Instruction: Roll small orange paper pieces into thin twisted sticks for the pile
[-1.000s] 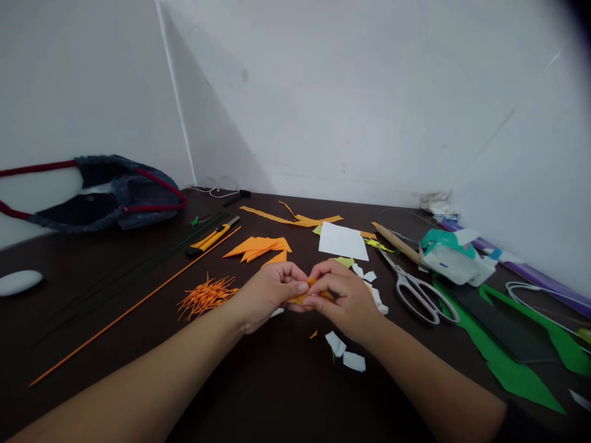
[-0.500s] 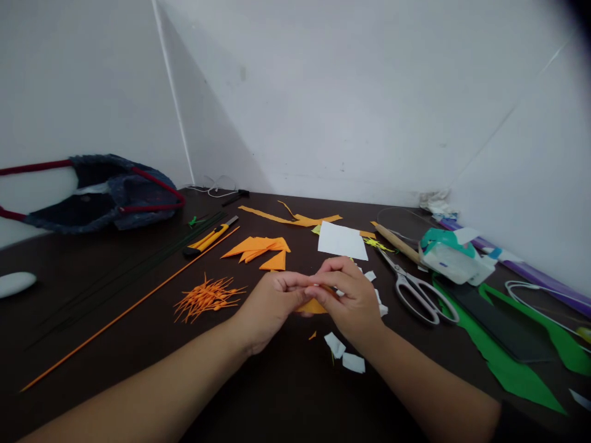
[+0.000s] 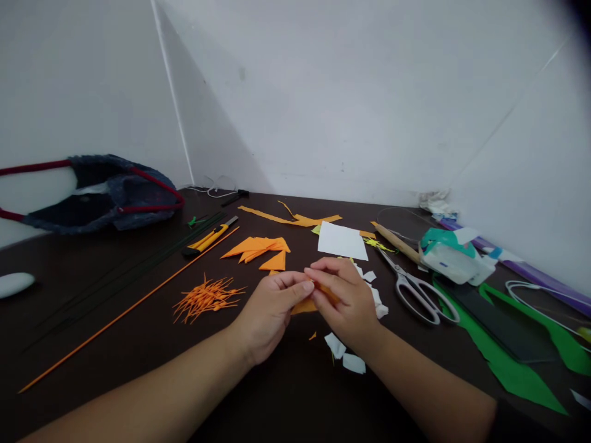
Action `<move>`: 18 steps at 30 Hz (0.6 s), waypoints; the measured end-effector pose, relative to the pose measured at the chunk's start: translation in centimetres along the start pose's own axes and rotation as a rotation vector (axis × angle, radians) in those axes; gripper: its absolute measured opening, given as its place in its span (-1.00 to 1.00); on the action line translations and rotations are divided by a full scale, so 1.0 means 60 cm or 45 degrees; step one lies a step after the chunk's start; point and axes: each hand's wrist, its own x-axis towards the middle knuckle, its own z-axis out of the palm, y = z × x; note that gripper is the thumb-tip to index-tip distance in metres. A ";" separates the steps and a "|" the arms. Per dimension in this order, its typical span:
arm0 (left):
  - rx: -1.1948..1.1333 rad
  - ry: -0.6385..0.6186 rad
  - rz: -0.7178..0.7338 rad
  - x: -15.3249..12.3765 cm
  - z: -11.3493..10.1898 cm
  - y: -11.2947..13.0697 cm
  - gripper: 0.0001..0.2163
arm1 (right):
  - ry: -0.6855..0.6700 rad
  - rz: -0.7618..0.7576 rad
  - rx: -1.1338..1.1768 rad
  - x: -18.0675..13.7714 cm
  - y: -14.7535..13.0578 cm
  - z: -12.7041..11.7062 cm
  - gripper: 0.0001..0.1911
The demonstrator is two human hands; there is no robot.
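Observation:
My left hand (image 3: 271, 311) and my right hand (image 3: 347, 301) meet over the middle of the dark table (image 3: 138, 344). Both pinch a small orange paper piece (image 3: 305, 305) between thumb and fingers, and most of it is hidden by the fingers. Just behind my hands lies a pile of orange paper triangles (image 3: 261, 249). To the left of my left hand sits a heap of thin orange slivers (image 3: 205, 295). White paper scraps (image 3: 344, 354) lie under my right wrist.
Scissors (image 3: 415, 286), a wooden stick (image 3: 397, 243), a white and teal tape dispenser (image 3: 455, 258) and green paper (image 3: 512, 369) lie at the right. A white sheet (image 3: 342, 241), a yellow cutter (image 3: 210, 237), a long orange rod (image 3: 129, 307) and a dark bag (image 3: 104, 194) are further off.
Both hands have shifted slightly toward me and turned the orange piece between the fingertips; the right fingers now lie over it. Nothing else on the table moved.

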 end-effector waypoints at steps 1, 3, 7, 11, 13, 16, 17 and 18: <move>0.032 0.023 0.010 0.002 -0.003 -0.001 -0.90 | -0.032 -0.007 0.029 0.000 0.000 0.000 -0.66; 0.098 0.062 0.015 0.005 -0.008 -0.004 -0.89 | -0.097 0.009 0.105 0.001 0.000 0.000 -0.63; 0.187 0.122 0.024 0.004 -0.014 -0.006 -0.87 | -0.151 0.172 0.301 0.002 0.000 -0.005 -0.64; 0.255 0.144 0.010 0.001 -0.013 -0.002 -0.87 | -0.051 0.451 0.518 0.000 0.007 -0.010 -0.77; 0.303 0.146 0.017 0.001 -0.012 0.000 -0.87 | -0.037 0.532 0.563 0.001 0.010 -0.010 -0.83; 0.398 0.132 0.036 0.002 -0.013 0.001 -0.88 | -0.092 0.560 0.536 0.005 0.011 -0.010 -0.87; 0.430 0.126 0.043 0.002 -0.013 0.001 -0.88 | -0.119 0.548 0.520 0.006 0.010 -0.010 -0.87; 0.458 0.118 0.048 0.002 -0.013 0.001 -0.88 | -0.137 0.534 0.510 0.007 0.011 -0.009 -0.87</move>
